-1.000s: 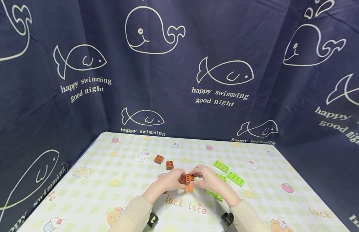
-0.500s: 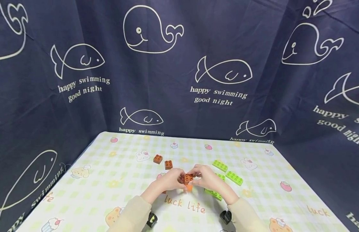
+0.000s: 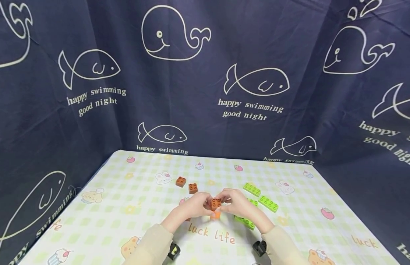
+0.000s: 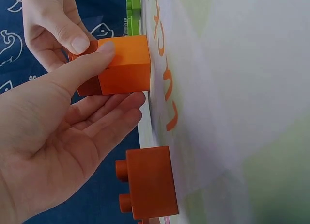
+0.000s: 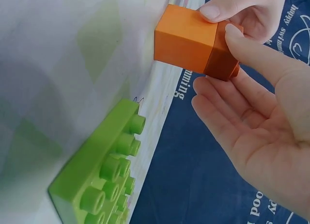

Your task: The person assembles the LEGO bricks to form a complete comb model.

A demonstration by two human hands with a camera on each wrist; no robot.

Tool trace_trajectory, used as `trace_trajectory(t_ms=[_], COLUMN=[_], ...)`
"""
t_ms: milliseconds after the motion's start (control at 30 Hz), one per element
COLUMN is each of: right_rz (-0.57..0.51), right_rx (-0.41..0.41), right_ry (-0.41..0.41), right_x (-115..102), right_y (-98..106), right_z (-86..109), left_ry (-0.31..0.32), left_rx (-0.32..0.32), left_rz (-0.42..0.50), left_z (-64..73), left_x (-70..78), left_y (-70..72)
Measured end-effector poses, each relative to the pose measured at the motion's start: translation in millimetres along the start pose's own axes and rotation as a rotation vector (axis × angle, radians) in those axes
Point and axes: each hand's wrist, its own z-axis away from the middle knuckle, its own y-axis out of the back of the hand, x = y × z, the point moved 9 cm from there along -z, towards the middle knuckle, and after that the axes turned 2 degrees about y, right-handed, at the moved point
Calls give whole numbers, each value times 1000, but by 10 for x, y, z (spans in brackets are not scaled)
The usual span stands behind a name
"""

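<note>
1. I see the left hand (image 3: pixel 201 204) pinching one orange plastic block (image 4: pixel 128 64).
2. The right hand (image 3: pixel 235 201) pinches one studded brown plastic block (image 3: pixel 216 203) atop it, midway between both hands.
3. I count three other brown blocks (image 3: pixel 180 182), four oblong green bricks (image 3: pixel 268 203).

Dark-blue curtain (image 3: pixel 205 110) enclosing a cloth-covered bench (image 3: pixel 122 198).
The curtain is hanging behind the bench and along both sides, displaying white outline whales (image 3: pixel 175 33) and fish (image 3: pixel 258 81) with the lettering "happy swimming good night" (image 3: pixel 250 109). A pale cloth (image 3: pixel 344 239) is covering the bench top, showing green checks, rabbits (image 3: pixel 285 187), strawberries (image 3: pixel 327 212), cupcakes (image 3: pixel 62 256) and orange "luck life" lettering (image 3: pixel 211 234). Soft, diffuse light is falling across the bench surface.
</note>
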Motion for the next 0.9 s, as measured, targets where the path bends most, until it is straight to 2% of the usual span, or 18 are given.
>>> trace_trajectory(t_ms=[500, 900], right_rz=[-3, 33], right_rx=[-49, -38], right_ry=[-65, -30], right_x=[80, 69], right_y=[-20, 15], right_z=[-30, 11], left_ry=[-7, 13], left_rx=[-3, -6], left_rz=[-27, -51], left_z=[-30, -47], left_x=[-11, -29], left_y=[-20, -21])
